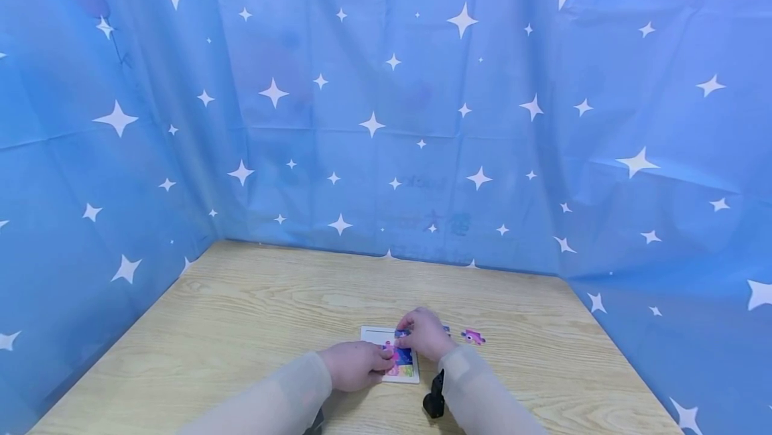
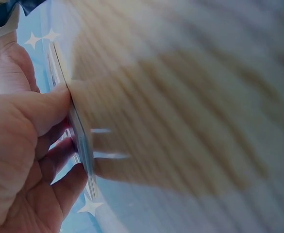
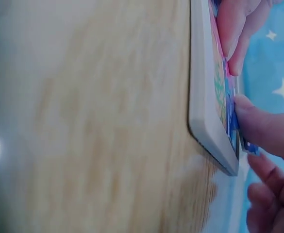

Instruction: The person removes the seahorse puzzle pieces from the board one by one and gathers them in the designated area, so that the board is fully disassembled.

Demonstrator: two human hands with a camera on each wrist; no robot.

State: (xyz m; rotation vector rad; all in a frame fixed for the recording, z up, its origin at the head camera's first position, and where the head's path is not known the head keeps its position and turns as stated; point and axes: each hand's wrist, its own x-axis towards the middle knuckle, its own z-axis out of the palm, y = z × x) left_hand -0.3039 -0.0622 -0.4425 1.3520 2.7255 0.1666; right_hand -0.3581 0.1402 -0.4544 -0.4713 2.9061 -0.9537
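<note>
A jigsaw puzzle in a white frame tray (image 1: 374, 336) lies on the table, partly filled with joined pink, blue and yellow-green pieces (image 1: 403, 358). My left hand (image 1: 354, 364) rests at its left side, fingertips on the pieces. In the left wrist view, the left thumb (image 2: 59, 104) touches the tray's edge. Above the tray's far right corner, my right hand (image 1: 425, 333) pinches a dark blue puzzle piece (image 3: 251, 147) between thumb and fingers. Fingers hide part of the picture.
Right of the tray lies a loose pink puzzle piece (image 1: 473, 336) with an eye printed on it. A blue piece (image 1: 446, 330) shows partly behind the right hand. A black wrist device (image 1: 434, 401) hangs under the right sleeve. Blue star-patterned curtains (image 1: 374, 173) surround the wooden table (image 1: 271, 287).
</note>
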